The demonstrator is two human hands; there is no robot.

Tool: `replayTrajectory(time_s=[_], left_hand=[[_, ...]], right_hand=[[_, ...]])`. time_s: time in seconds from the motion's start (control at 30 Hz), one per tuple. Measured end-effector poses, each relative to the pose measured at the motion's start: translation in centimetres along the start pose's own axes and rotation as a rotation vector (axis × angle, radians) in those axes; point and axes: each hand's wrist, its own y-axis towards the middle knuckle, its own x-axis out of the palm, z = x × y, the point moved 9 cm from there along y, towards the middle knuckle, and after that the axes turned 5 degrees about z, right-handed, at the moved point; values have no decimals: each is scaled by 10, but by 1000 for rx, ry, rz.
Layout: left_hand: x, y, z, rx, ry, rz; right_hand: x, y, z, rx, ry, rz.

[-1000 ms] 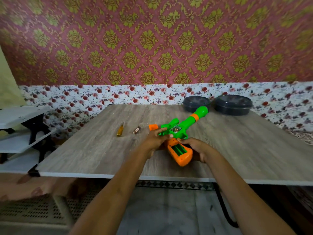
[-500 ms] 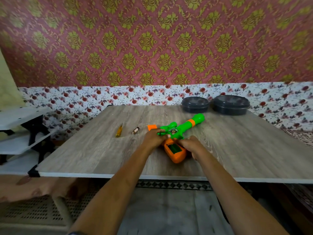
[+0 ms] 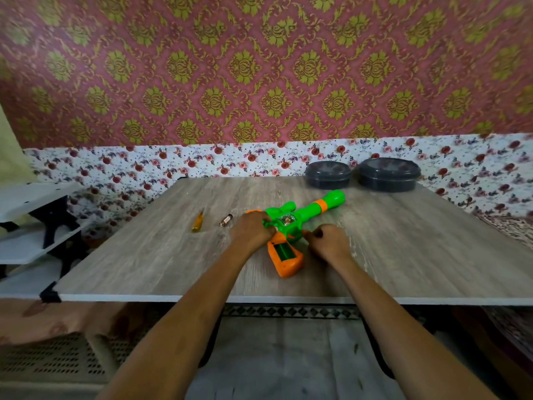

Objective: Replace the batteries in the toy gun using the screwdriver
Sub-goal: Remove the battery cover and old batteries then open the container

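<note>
Left hand [image 3: 252,232] and right hand [image 3: 328,241] grip gun [image 3: 313,209] flat so open compartment [image 3: 284,252] faces up; screwdriver [image 3: 198,222], battery [image 3: 225,220] lie nearby.

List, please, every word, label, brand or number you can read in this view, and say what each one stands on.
No text here can be read.
Battery: any print on its wrapper is too small to read.
Toy gun: the round sticker on its green body is blurred, with no letters legible.
Screwdriver: no marking visible.
Black containers: no label visible.
</note>
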Motion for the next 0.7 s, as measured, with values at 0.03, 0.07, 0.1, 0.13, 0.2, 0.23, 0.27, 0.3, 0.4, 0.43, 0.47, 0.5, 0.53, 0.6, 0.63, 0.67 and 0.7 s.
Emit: replayTrajectory(time_s=[0.03,0.07,0.1,0.13,0.2,0.23,0.27,0.3,0.4,0.43,0.47,0.5,0.53,0.6,0.63,0.67,0.7], left_hand=[[-4,2,3,0,-16,31],[-7,4,6,7,-36,59],[-8,6,16,28,-64,74],[-10,7,26,53,-92,90],[-6,11,58,124,-140,114],[-4,11,70,153,-155,121],[4,13,89,187,-169,109],[14,13,105,215,-177,88],[45,15,152,287,-201,3],[56,18,167,297,-213,-19],[65,21,177,304,-223,-36],[72,24,182,310,-231,-52],[83,33,196,335,-241,-58],[102,49,210,353,-236,-80],[111,58,216,355,-218,-94],[119,66,221,361,-197,-101],[130,79,228,366,-172,-112]], right_hand=[[-9,3,6,-7,1,26],[-19,5,12,-3,0,49],[-31,8,23,6,-10,77],[-41,11,30,13,-19,100],[-66,19,51,25,-45,146],[-75,22,58,25,-59,161],[-86,26,71,40,-72,181],[-97,29,82,51,-84,202],[-123,38,118,98,-114,241],[-130,42,132,121,-132,242],[-135,44,142,143,-162,227],[-137,46,148,155,-201,214],[-143,52,160,168,-241,206],[-144,65,176,173,-297,175],[-142,71,183,179,-319,151],[-140,77,190,183,-337,130],[-139,87,199,195,-348,112]])
